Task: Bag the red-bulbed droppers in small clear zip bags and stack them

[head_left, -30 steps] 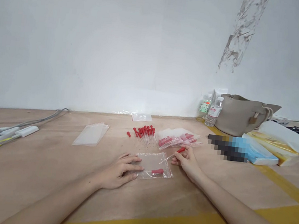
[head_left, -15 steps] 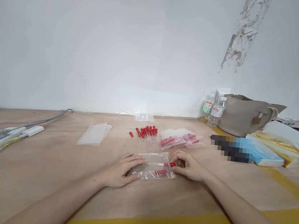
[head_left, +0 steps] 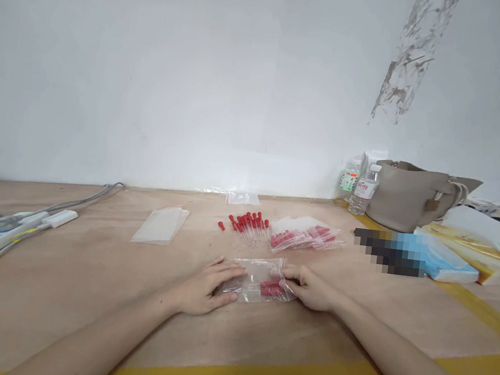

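Note:
A clear zip bag lies flat in front of me, with red-bulbed glass droppers side by side in it. My left hand rests over the bag's left end, fingers and thumb stretched out and apart. At the bag's right, open-looking end is my right hand, its thumb and fingers closed at the end of a dropper's bulb; the bag film partly covers the fingertips. Just beyond, a loose pile of droppers lies with red bulbs pointing away. One small red bulb sits apart to its left.
Filled bags lie right of the pile, flat bags to the left. A power strip with cables is at far left. Water bottles, a grey handbag and a blue pack stand or lie at right.
My right hand has moved slightly left, and the dropper it held has slid further into the bag, down beside the other one. My left hand stays on the bag.

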A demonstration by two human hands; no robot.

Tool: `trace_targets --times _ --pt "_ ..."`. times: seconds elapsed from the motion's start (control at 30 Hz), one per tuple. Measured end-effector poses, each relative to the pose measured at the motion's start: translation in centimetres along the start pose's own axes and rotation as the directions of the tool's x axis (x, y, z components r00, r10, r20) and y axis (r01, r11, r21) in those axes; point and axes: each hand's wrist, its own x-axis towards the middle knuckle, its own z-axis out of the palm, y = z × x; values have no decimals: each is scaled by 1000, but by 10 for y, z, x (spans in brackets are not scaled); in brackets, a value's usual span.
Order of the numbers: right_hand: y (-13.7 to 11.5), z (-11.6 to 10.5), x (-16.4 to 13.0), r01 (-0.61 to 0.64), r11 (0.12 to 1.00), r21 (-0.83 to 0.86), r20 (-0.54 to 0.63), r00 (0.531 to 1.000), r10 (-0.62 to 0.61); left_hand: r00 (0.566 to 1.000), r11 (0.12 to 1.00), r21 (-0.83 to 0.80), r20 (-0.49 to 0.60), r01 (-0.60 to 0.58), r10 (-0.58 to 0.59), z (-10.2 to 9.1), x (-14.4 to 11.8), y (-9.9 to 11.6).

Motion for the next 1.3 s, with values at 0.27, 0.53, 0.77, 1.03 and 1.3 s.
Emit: trace_targets --times 0.27,0.53,0.77,1.03,1.3 --pt "3 -38 10 -136 980 -148 -326 942 82 999 1000 -11 29 15 -15 0 0 -3" --pt "9 -53 122 -419 707 -570 -471 871 137 999 1000 30 50 2 -4 -2 -1 1" --pt "43 -45 161 -557 682 -475 -524 801 289 999 999 53 54 -1 -2 -4 -1 4" --pt "33 -45 157 -557 773 -302 -702 679 215 998 998 64 57 2 -6 -3 -2 2" --pt "23 -54 57 -186 980 -70 -883 469 26 999 999 51 49 -3 0 -4 -1 1"
